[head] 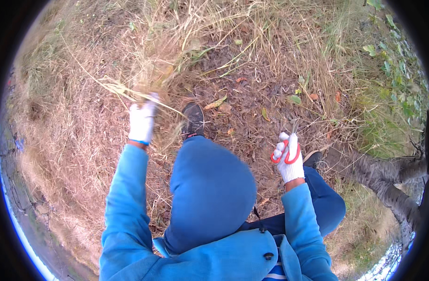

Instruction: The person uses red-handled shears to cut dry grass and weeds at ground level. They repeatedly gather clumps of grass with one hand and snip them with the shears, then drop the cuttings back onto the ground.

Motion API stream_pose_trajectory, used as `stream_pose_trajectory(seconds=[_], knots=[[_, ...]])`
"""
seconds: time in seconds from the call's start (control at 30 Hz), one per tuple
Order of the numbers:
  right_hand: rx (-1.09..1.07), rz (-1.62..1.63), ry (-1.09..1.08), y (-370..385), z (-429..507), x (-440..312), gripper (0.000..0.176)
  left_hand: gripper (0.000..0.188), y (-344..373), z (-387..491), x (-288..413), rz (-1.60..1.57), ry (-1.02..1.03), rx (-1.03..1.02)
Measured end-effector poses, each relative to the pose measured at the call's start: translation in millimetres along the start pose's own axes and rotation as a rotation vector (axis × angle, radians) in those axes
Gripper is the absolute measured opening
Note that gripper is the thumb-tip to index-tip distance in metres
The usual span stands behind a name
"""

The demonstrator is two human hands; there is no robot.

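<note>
My left hand (142, 121), in a white knit glove and blurred by motion, is closed around a bunch of pale dry grass stalks (119, 88). One long stem trails from the bunch to the upper left. The other end reaches my black shoe (193, 119). My right hand (291, 163), gloved too, grips a pair of scissors (297, 156) by the red handles. Their metal blades point away from me, over bare soil and litter; whether they are parted is hard to tell.
Dry grass and straw (77, 140) cover the ground on the left. Taller grass (214, 28) stands ahead. A forked tree trunk (379, 175) rises close on my right, with leafy green plants (398, 73) beyond it. My bent knee (214, 179) lies between my arms.
</note>
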State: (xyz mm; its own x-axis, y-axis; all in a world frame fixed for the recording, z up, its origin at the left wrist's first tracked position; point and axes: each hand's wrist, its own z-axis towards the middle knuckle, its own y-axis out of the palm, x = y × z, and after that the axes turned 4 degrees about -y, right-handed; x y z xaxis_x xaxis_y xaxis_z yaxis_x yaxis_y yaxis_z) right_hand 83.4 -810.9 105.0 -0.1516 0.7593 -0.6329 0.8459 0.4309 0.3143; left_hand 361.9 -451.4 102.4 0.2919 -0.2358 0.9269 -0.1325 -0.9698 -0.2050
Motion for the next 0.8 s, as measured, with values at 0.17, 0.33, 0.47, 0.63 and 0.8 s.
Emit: stream_pose_trajectory(seconds=[0.17, 0.33, 0.47, 0.63, 0.8], knots=[[0.001, -0.039, -0.036, 1.5, -26.0, 13.9, 0.034, 0.032, -142.7, 5.3, 62.2, -0.191, 0.188, 0.324], [-0.118, 0.015, -0.035, 2.2, -26.2, 30.7, 0.035, 0.034, -315.6, -48.6, 58.8, 0.413, 0.292, 0.645], [-0.146, -0.024, -0.089, -0.4, -34.4, 34.2, 0.035, 0.034, -425.1, -153.0, 18.9, 0.547, 0.039, 0.903], [-0.111, -0.112, -0.128, 1.1, -54.8, 28.9, 0.034, 0.051, -507.1, -339.2, -36.3, 0.761, -0.506, 1.359], [-0.08, -0.137, -0.145, 5.2, -55.8, 44.6, 0.032, 0.042, -421.6, -451.4, -142.2, 1.392, -0.624, 1.043]])
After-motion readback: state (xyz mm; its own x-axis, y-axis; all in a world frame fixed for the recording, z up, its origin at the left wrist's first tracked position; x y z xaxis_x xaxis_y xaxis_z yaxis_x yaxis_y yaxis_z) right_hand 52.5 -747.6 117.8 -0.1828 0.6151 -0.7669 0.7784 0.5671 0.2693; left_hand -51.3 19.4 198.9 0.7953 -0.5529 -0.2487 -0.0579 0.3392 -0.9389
